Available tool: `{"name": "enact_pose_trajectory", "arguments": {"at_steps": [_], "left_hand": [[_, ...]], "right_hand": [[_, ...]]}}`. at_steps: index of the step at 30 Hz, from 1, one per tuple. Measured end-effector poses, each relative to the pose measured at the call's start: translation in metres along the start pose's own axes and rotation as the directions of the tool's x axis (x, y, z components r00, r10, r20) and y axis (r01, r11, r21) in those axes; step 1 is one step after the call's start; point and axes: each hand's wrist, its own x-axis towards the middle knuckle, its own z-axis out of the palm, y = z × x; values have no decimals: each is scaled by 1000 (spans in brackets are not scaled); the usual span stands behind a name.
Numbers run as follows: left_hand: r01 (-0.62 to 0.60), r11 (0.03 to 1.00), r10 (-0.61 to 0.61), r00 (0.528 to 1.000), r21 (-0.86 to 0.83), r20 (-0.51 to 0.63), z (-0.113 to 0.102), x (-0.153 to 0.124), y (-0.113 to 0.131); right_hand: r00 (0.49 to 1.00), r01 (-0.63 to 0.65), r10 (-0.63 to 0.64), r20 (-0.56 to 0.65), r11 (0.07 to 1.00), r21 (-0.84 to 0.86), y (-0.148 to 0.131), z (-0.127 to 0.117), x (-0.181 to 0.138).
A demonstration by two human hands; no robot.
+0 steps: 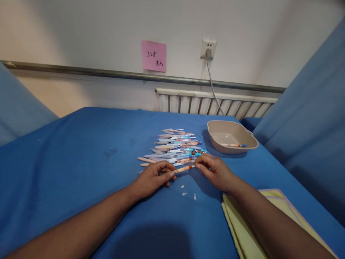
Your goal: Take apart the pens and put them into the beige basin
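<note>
On blue cloth (81,162): both hands pinch slim orange pen (184,168).

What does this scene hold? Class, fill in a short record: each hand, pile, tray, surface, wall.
Left hand: pinches one end of an orange pen
Right hand: pinches the other end
Pile: loose pens, just beyond the hands
Tray: beige, right of the pile, single pen inside
Surface: blue cloth; white bits near the hands; yellow cloth at right
Wall: pink note, socket
</note>
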Motion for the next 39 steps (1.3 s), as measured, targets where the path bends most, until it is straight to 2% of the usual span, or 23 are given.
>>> {"name": "enact_pose_trajectory", "arguments": {"at_steps": [6,14,22,29,33,36,39], "left_hand": [[-15,999,13,1000,43,25,0,-2,3],[-4,1000,5,997,-5,81,2,-4,2],[-17,1000,18,987,-5,157,3,-6,2],[0,999,10,974,-42,228,5,-5,-1],[9,995,11,978,-99,209,3,-4,-2],[15,990,11,983,-138,186,1,-3,-2],[25,987,1,986,-157,169,0,-2,-2]], "right_hand": [[1000,-21,20,18,1000,21,-2,0,0],[988,-147,152,-15,972,185,-2,12,-3],[977,-206,213,6,936,286,-7,13,-2],[973,-231,201,114,854,467,-5,20,-6],[980,-185,198,27,844,504,0,18,-7],[970,-178,236,-65,862,474,1,14,-5],[960,-162,255,-114,841,516,-1,13,-3]]}}
